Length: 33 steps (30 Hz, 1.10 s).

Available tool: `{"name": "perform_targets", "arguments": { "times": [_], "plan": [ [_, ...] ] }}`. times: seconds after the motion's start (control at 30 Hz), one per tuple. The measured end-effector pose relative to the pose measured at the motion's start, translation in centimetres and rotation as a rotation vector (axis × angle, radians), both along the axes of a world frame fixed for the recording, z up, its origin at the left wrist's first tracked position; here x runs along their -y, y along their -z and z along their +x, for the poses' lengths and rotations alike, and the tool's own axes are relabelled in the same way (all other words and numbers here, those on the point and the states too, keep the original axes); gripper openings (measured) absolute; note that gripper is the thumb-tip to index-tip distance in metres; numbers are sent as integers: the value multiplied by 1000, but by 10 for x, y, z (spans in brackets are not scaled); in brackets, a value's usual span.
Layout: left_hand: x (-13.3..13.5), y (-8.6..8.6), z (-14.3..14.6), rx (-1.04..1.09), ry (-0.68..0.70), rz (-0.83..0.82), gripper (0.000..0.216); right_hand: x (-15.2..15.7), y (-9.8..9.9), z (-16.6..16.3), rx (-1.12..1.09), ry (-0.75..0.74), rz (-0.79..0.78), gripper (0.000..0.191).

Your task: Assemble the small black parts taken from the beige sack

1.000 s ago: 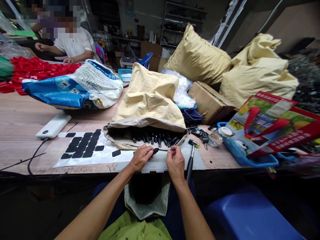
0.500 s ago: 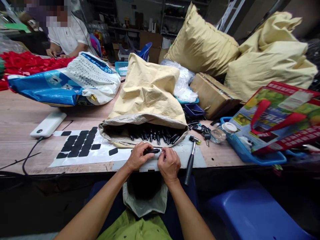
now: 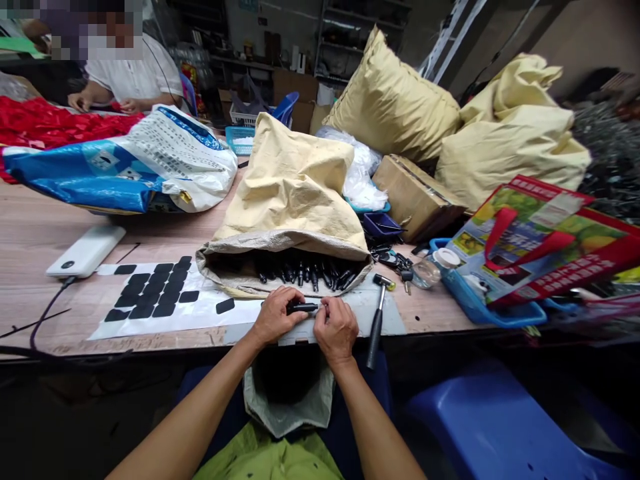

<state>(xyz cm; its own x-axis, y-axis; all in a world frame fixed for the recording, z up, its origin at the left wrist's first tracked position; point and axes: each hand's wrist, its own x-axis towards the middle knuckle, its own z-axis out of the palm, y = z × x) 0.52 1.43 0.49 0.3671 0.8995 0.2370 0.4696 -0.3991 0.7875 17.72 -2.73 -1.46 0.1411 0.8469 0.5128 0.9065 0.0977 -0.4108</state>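
Observation:
My left hand (image 3: 275, 317) is closed round a small black plastic part (image 3: 303, 307) at the near edge of the wooden table (image 3: 35, 233). My right hand (image 3: 336, 329) pinches the right end of the same part, and the two hands almost touch. Both rest on a grey sheet (image 3: 390, 319). Just behind them lies an open tan paper sack (image 3: 293, 193) with several more black parts (image 3: 305, 274) in its mouth. An open grey bag (image 3: 290, 400) sits on my lap below the hands.
A hammer (image 3: 376, 320) lies right of my right hand. A white sheet of black pads (image 3: 155, 293) and a white power bank (image 3: 85, 250) lie to the left. A blue-white sack (image 3: 125, 167), tan sacks, a carton (image 3: 415, 197) and a blue basket (image 3: 495, 310) crowd the table. Another person (image 3: 130, 77) works far left.
My right hand has moved left along the thin pin until it meets the left hand, and the pin no longer shows between them. The camera shifted slightly.

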Motion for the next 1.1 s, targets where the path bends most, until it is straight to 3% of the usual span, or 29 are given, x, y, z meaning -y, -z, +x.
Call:
{"name": "perform_targets", "arguments": {
  "times": [1.1],
  "plan": [
    [0,4,1,-69,-24,25,16,0,0,0,34,7,1,11]
  ]
}}
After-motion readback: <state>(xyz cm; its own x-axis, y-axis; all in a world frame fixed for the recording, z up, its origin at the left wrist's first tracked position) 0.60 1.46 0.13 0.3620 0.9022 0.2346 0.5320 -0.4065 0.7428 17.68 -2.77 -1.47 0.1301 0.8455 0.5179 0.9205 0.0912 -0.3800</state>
